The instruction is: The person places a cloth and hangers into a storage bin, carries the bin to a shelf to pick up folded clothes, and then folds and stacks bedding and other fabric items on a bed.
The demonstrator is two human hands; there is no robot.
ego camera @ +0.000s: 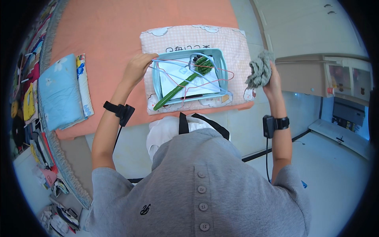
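Note:
My left hand (136,68) pinches one end of a blue clothes hanger (174,77) at the left corner of a light teal plastic basket (224,63). The hanger lies slanted across the basket's top. Under and beside it are a pink clothes hanger (207,84), a green long-handled tool (183,85) with a ridged head, white papers (171,75) and a dark pen (192,97). To the right of the basket, my right hand (274,81) grips a bunched grey-green knitted cloth (260,69), raised off the bed. The cloth hides most of its fingers.
The basket rests on a folded pink checked quilt (237,44) on the orange bedsheet (112,38). A folded blue quilt (60,91) lies at left, with a patterned folded cloth (84,83) beside it. Cabinets (311,38) stand at right. Clothes and bags crowd the far left.

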